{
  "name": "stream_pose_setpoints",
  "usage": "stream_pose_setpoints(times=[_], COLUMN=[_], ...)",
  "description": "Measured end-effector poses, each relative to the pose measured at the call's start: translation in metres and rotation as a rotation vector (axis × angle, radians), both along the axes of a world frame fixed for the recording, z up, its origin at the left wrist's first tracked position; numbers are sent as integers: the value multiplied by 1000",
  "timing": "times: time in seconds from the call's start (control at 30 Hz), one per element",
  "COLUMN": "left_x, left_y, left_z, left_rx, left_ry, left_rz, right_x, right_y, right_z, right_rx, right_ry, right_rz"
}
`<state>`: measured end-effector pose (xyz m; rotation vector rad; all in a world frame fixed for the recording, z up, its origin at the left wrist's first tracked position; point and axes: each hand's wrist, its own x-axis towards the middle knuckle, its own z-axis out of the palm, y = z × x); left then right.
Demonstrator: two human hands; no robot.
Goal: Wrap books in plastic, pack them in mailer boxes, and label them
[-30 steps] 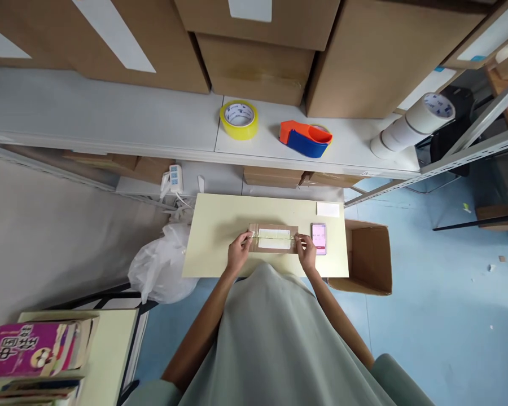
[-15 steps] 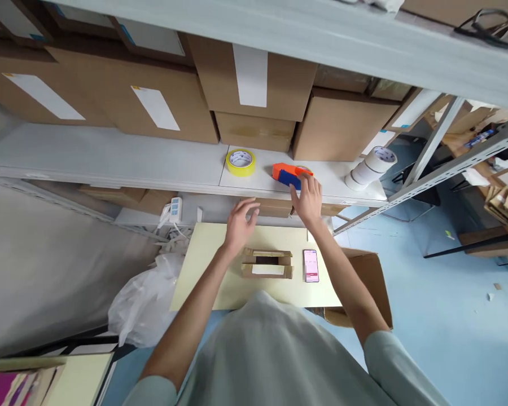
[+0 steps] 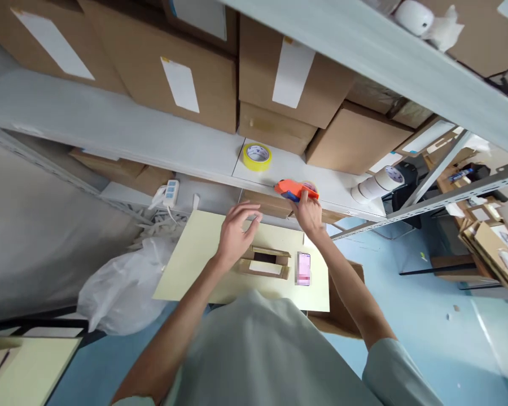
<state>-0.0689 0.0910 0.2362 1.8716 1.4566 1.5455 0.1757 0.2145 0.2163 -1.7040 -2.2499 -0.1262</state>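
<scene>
My right hand (image 3: 310, 217) has its fingers wrapped on an orange and blue tape dispenser (image 3: 294, 188) at the front edge of the shelf. A roll of tape shows at the dispenser's far side. My left hand (image 3: 237, 234) hovers over the pale table, fingers curved and apart, with nothing in it. Below and right of that hand, a small open cardboard box (image 3: 265, 267) with a white label lies on the table. A phone (image 3: 303, 269) with a pink screen rests right of the box. On the shelf, a yellow tape roll (image 3: 257, 157) sits left of the dispenser.
Large cardboard boxes (image 3: 203, 84) line the shelf's back. Several stacked white tape rolls (image 3: 376, 185) stand near its right end. A power strip (image 3: 171, 193) and a plastic bag (image 3: 122, 287) are left of the table (image 3: 182, 265). An open carton (image 3: 342, 301) stands at its right.
My right hand has closed on the tape dispenser, which is now tilted differently. My left hand has come lower, nearer the small box. The camera view has turned.
</scene>
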Motion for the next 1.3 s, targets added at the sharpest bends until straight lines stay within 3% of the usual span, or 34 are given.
stream_pose_setpoints(times=[0.23, 0.33, 0.47, 0.8, 1.13, 1.3], left_x=[-18, -20, -26, -40, -53, -56], left_y=[-69, -92, -112, -130, -138, -141], left_z=[-51, -63, -71, -100, -91, -93], left_rx=[-190, -248, -210, -99, -60, -162], left_ry=[-167, -202, -165, -105, -111, -132], left_rz=[45, 77, 54, 28, -41, -110], right_x=[-4, -8, -16, -29, -36, -38], right_y=[-122, -157, -189, -221, -240, -246], right_z=[-28, -38, -41, -32, -32, -34], right_rx=[13, -20, -63, -99, -153, -157], right_ry=[23, 0, -12, -11, -22, -35], right_rz=[278, 330, 370, 376, 347, 338])
